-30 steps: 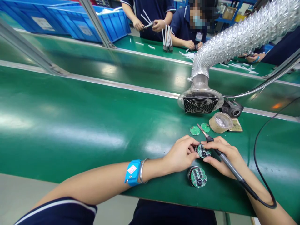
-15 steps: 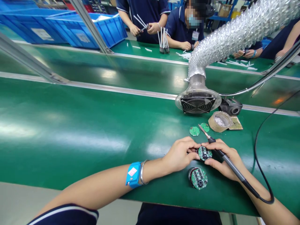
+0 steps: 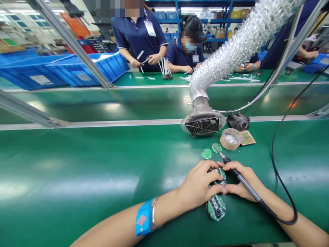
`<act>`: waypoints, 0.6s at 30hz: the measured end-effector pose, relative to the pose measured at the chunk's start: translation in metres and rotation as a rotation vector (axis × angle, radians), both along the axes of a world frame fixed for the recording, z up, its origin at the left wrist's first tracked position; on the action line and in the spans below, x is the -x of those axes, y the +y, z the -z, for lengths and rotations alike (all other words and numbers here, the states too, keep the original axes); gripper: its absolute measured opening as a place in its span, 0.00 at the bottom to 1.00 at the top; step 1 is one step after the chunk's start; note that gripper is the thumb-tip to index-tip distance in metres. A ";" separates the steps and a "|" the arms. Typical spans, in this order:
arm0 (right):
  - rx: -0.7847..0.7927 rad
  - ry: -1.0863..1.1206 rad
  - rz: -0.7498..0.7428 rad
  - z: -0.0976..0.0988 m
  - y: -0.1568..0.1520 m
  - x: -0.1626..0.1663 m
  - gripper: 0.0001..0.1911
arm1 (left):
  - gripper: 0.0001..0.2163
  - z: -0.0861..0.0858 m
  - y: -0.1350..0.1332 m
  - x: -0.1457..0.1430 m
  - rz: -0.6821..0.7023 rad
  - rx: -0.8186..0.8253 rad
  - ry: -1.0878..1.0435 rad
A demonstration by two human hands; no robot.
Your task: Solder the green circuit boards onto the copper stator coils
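Note:
My left hand (image 3: pixel 199 183) is closed around a round green circuit board (image 3: pixel 221 176) with black chips, its fingers partly covering the board. From the other side, my right hand (image 3: pixel 243 180) touches the board's edge with its fingertips. A soldering iron (image 3: pixel 245 185) also lies in my right hand, its tip pointing up and left. Just below the hands, a second chip-covered circuit board (image 3: pixel 216 208) rests on the bench. Beyond them lie two small plain green discs (image 3: pixel 206 153), one of them behind the iron's tip.
Past the discs stand a round tub (image 3: pixel 230 139) of silvery material, a small square plate (image 3: pixel 248 138) and a dark stand (image 3: pixel 238 121). A fume fan (image 3: pixel 203 126) hangs from a silver duct (image 3: pixel 231 44). The iron's cable (image 3: pixel 275 154) loops at right. Co-workers sit and stand across the bench.
The view has tilted upward. My left hand's fingers have moved over the top of the held board, which showed more fully before. The soldering iron stays in my right hand.

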State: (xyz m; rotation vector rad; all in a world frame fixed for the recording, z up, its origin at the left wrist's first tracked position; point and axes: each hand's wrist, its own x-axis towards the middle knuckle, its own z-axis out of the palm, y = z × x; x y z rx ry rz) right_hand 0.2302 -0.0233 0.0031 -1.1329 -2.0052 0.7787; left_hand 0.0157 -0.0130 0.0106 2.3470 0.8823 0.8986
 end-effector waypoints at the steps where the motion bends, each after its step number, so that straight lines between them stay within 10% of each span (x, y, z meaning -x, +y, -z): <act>1: -0.001 -0.017 0.007 0.002 -0.001 0.001 0.25 | 0.10 0.000 0.000 -0.001 -0.002 -0.001 0.024; 18: 0.125 0.023 0.115 0.020 -0.016 0.015 0.25 | 0.16 -0.002 0.005 0.002 0.000 -0.018 0.092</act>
